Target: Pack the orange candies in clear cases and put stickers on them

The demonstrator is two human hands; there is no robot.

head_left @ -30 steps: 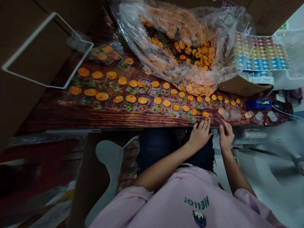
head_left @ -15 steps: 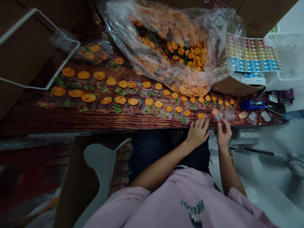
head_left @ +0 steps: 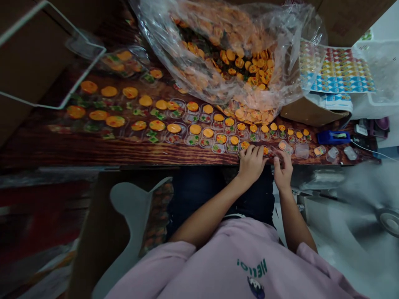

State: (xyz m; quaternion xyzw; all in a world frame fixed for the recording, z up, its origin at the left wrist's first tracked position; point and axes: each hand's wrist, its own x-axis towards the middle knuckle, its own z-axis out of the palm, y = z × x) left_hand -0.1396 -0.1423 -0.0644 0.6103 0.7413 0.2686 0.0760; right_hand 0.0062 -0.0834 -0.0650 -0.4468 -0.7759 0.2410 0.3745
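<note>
My left hand (head_left: pixel 252 162) rests at the table's front edge, fingers stretched out and lying over the near row of small clear boxes. Its fingertips reach a clear plastic box (head_left: pixel 266 150) that has an orange disc in it. On the right side of the same box, my right hand (head_left: pixel 283 169) has its thumb and fingers at the clear rim, seemingly pinching it; the contact is partly hidden. Just beyond the right hand lies another clear box (head_left: pixel 285 147) with a paler orange disc. Open boxes with an orange disc (head_left: pixel 195 129) and green and red bits form two long rows.
A large clear bag (head_left: pixel 199 79) of orange discs stands behind the rows. Right of it are a cardboard box (head_left: pixel 307 111), printed sticker sheets (head_left: pixel 343 70) and a blue tape dispenser (head_left: pixel 333 137). A white wire frame (head_left: pixel 101 52) stands at left; a fan (head_left: pixel 389 220) is at lower right.
Both my hands have moved left along the table edge. My right hand has left the box with the paler disc and reached the box beside my left hand.
</note>
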